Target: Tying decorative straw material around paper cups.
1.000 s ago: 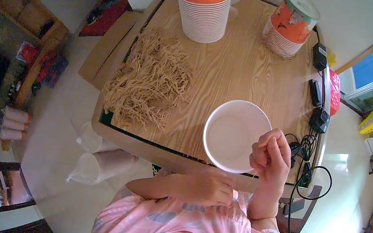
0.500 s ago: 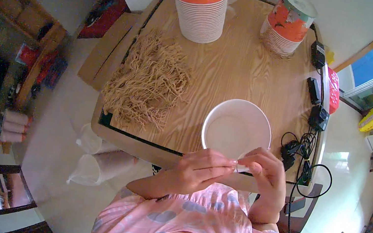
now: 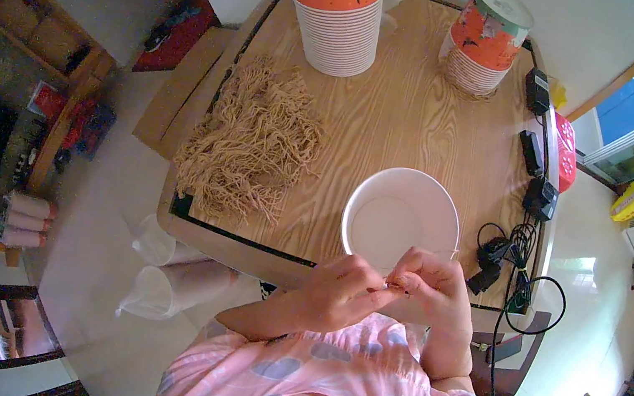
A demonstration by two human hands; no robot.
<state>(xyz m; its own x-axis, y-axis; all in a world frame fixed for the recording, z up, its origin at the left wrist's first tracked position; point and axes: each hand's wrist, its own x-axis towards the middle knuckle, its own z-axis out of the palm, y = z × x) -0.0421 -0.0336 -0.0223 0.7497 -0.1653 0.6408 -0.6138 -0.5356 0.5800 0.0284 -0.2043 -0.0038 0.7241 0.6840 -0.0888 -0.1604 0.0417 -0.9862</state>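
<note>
A white paper bucket (image 3: pixel 403 213) stands open side up at the table's near edge. At its near rim my left hand (image 3: pixel 343 289) and my right hand (image 3: pixel 435 288) meet, fingertips pinched together. A thin piece of twine (image 3: pixel 453 253) shows beside my right fingers. What lies between the left fingertips is too small and covered to make out. To the left, a loose heap of tan twine pieces (image 3: pixel 254 145) is spread over the table.
A tall stack of orange-printed paper buckets (image 3: pixel 334 27) stands at the far left, and a shorter upside-down stack (image 3: pixel 487 41) at the far right. Black adapters (image 3: pixel 540 197) and a coiled cable (image 3: pixel 522 264) line the right edge of the wooden table (image 3: pixel 408 112).
Both hands stay at the bucket's near rim. My left fingers have curled more, and my right fingers have shifted slightly left. The bucket has barely moved.
</note>
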